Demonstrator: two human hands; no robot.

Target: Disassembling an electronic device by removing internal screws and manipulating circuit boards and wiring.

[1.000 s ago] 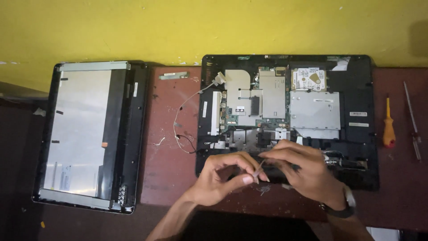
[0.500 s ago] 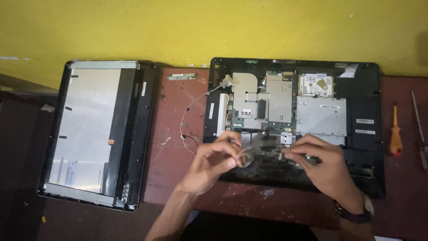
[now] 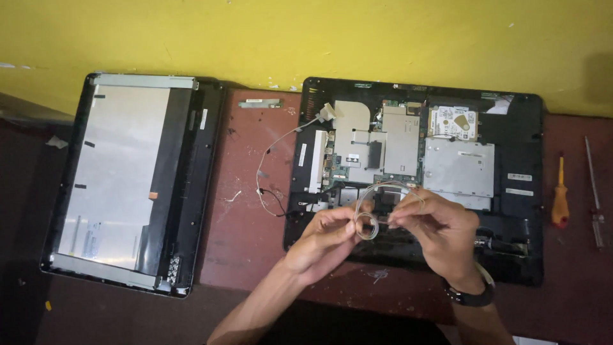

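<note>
Pinching a thin looped cable (image 3: 377, 207), left hand (image 3: 322, 239), right hand (image 3: 437, 223), over open laptop chassis (image 3: 520, 211), screwdriver (image 3: 560, 195) aside.

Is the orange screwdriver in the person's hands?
No, the orange screwdriver lies on the table, right of the open computer.

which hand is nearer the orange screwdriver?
Right. The right hand is over the opened chassis, apart from the orange screwdriver on the table's right side; the left hand is farther left, pinching the coiled wire.
</note>
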